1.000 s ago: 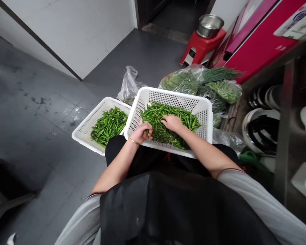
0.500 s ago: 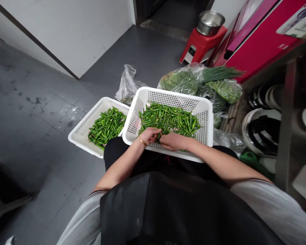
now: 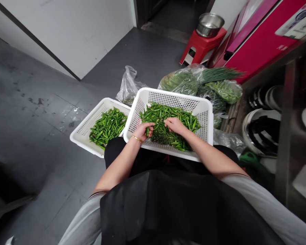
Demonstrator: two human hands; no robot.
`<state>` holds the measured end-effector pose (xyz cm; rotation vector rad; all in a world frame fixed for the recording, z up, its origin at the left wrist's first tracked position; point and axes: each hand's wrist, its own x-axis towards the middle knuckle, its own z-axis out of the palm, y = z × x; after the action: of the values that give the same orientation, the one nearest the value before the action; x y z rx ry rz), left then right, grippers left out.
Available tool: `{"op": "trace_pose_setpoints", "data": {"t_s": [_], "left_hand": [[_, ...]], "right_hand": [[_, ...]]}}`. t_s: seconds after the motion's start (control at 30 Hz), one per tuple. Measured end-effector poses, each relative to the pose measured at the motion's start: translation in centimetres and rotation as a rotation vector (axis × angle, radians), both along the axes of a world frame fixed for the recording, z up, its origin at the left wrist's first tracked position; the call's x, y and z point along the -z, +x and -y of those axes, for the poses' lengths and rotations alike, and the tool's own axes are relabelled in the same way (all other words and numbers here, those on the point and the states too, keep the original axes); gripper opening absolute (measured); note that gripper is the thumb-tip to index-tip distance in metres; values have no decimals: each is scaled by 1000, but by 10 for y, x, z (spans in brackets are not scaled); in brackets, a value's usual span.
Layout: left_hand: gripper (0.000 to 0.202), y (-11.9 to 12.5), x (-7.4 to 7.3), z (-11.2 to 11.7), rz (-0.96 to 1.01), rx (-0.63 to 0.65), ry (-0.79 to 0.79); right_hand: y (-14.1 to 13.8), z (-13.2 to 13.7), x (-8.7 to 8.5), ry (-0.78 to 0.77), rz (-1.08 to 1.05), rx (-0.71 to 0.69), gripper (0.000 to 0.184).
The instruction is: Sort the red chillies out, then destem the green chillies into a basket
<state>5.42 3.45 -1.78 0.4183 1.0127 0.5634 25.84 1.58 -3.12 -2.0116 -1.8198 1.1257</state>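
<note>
A white perforated basket [image 3: 206,119] rests on my lap and holds a heap of green chili peppers [image 3: 178,114]. My left hand [image 3: 142,132] is over its near left part, fingers closed around green chilies that poke out below them. A gold bangle [image 3: 137,139] circles that wrist. Above the middle of the heap is my right hand [image 3: 174,125], its fingertips pinched on a green chili at the pile. Between the hands and the near wall lies a darker patch of thin green stems [image 3: 162,136]. A second white basket [image 3: 79,136] with green chilies [image 3: 108,127] stands lower at the left.
Clear plastic bags of green vegetables [image 3: 181,81] lie beyond the basket, beside another plastic bag [image 3: 129,85]. A red stool [image 3: 201,46] carries a metal pot [image 3: 210,24]. A red cabinet [image 3: 262,44] and a metal rack [image 3: 283,143] with containers line the right. Grey tiled floor [image 3: 53,112] extends left.
My hands, together near the basket's front wall before, have moved apart. The right one went forward onto the heap, the left slightly left. The stem patch between them has come into view.
</note>
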Motion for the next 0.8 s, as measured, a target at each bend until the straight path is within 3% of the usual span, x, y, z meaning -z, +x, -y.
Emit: {"op": "trace_pose_setpoints", "data": {"t_s": [0.07, 0.13, 0.27, 0.33, 0.4, 0.5, 0.63, 0.7, 0.8], "left_hand": [[12, 8, 2, 1, 15, 10, -49], [11, 14, 3, 2, 43, 8, -103], [14, 12, -2, 8, 84, 6, -154], [15, 5, -6, 11, 87, 26, -116], [16, -3, -9, 11, 68, 9, -53], [22, -6, -7, 9, 7, -36, 37], [35, 10, 4, 15, -80, 82, 132], [38, 20, 5, 24, -165, 137, 264], [32, 27, -4, 39, -291, 119, 659]], "right_hand": [[2, 15, -3, -23, -71, -8, 40], [3, 10, -3, -22, -15, 64, 48], [-2, -41, 6, -1, 280, 186, 59], [-5, -62, 11, -16, 375, 170, 50], [-5, -65, 14, 2, 418, 127, 40], [-5, -37, 11, 111, 408, 2, 37], [-11, 27, -1, 208, 210, -320, 32], [-15, 48, -4, 115, 63, -366, 30], [-14, 59, -3, -124, -235, -262, 35]]}}
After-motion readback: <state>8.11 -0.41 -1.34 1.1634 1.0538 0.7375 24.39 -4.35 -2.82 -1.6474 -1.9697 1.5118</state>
